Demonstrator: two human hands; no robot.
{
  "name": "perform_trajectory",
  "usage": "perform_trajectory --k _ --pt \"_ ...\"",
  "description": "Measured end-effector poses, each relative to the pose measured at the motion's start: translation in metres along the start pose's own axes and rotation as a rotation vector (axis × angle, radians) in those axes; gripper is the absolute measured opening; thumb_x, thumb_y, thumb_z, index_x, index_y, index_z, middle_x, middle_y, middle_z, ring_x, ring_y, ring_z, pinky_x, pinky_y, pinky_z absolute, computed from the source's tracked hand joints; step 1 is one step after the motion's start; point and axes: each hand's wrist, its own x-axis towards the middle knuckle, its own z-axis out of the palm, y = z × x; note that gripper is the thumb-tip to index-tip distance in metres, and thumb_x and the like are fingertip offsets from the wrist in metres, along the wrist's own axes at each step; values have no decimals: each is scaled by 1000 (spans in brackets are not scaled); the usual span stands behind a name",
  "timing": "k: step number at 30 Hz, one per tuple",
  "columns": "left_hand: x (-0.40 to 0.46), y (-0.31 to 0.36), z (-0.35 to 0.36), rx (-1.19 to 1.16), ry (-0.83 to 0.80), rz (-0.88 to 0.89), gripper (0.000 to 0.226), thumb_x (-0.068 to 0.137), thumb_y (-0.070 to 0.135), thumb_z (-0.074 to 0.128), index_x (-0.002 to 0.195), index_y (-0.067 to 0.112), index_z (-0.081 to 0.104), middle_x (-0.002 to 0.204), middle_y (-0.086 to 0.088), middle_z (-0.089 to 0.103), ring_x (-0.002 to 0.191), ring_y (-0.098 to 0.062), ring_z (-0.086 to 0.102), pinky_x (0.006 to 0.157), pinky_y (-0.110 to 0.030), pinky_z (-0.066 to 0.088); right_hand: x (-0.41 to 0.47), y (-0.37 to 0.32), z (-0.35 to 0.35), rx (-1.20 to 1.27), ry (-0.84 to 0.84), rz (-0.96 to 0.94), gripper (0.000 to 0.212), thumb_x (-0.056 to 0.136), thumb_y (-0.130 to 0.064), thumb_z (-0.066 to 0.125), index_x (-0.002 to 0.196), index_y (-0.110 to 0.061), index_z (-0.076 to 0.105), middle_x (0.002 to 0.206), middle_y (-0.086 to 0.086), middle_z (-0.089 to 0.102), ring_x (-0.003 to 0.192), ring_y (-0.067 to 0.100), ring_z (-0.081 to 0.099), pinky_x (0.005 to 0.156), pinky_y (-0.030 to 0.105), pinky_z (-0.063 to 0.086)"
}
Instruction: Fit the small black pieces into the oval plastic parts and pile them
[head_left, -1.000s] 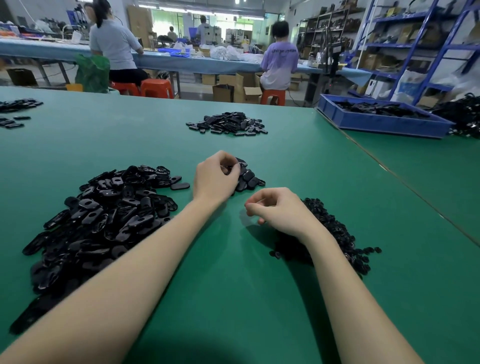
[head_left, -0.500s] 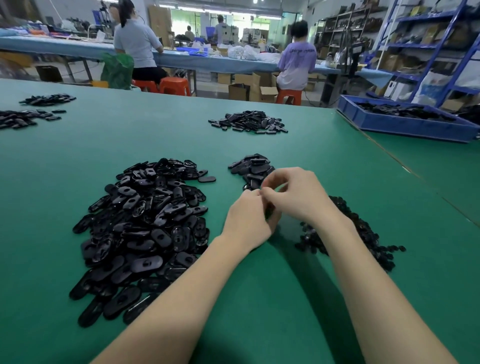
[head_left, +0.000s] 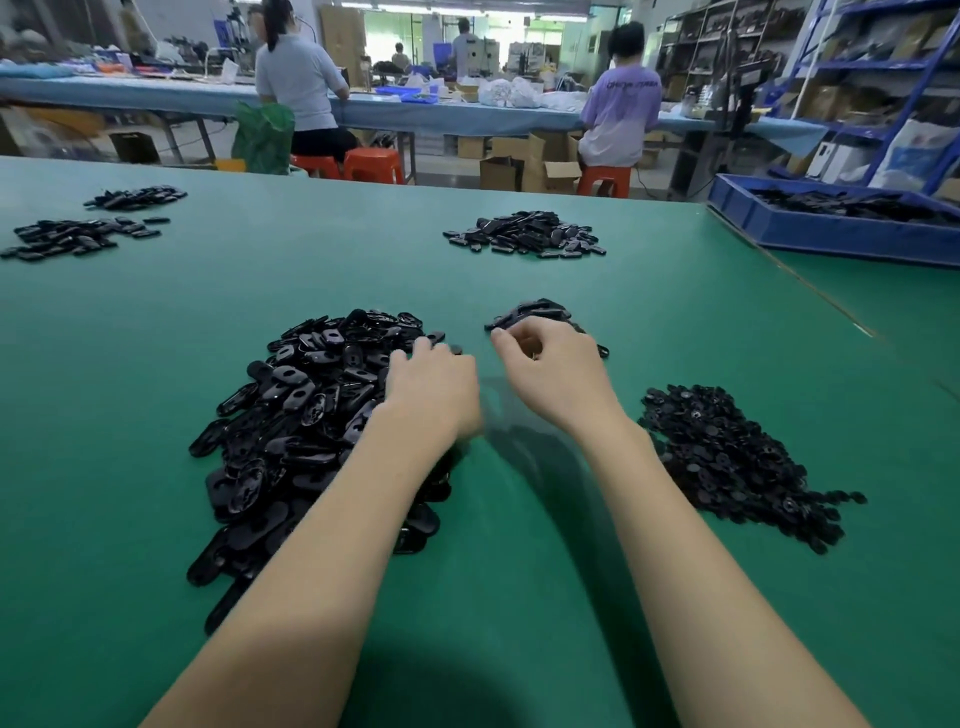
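The left hand (head_left: 434, 387) lies palm down on the near edge of the big heap of oval plastic parts (head_left: 306, 421). Its fingers reach into the heap and bend a little. I cannot tell if they hold a part.

The right hand (head_left: 553, 371) is just beside the left hand, a little farther out. Its fingers are curled in and the fingertips come close together. Whether something small sits between them is too hard to see.

Right behind the right hand lies a little pile of done parts (head_left: 535, 312). To the right of that hand, near the arm, is the heap of small black pieces (head_left: 727, 457). All of this sits on the green table (head_left: 493, 597).

Far past both hands is another pile of black parts (head_left: 524, 236). Far off to the left are two more flat piles (head_left: 78, 239). Far to the right stands a blue tray (head_left: 831, 231) with dark parts in it.
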Motion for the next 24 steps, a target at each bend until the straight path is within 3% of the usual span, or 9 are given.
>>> perform_trajectory --k 4,7,17,24 --pt "3 -24 -5 -2 -97 -70 31 88 22 56 118 19 54 125 -10 52 127 -31 35 105 -46 28 -5 20 2 -39 -86 82 28 96 -51 58 88 -27 71 91 -8 72 96 18 66 94 39 53" --pt "5 -29 -5 -71 -70 -99 22 89 19 56 111 20 55 112 -8 53 113 -29 38 105 -46 27 -4 24 0 -25 -104 110 28 96 -52 58 88 -28 70 93 -7 72 97 19 66 95 40 53" --pt "4 -23 -4 -67 -27 -90 27 82 15 54 107 23 63 112 -4 63 118 -27 47 103 -45 28 -5 25 -3 -19 -152 101 28 96 -51 58 88 -28 72 92 -10 73 96 15 66 93 37 53" --pt "2 -31 -7 -217 2 -71 20 82 11 59 92 28 62 107 3 65 111 -24 55 98 -38 34 -8 29 -8 -3 -180 78 28 98 -45 58 89 -23 74 94 -9 75 88 8 63 71 24 43"
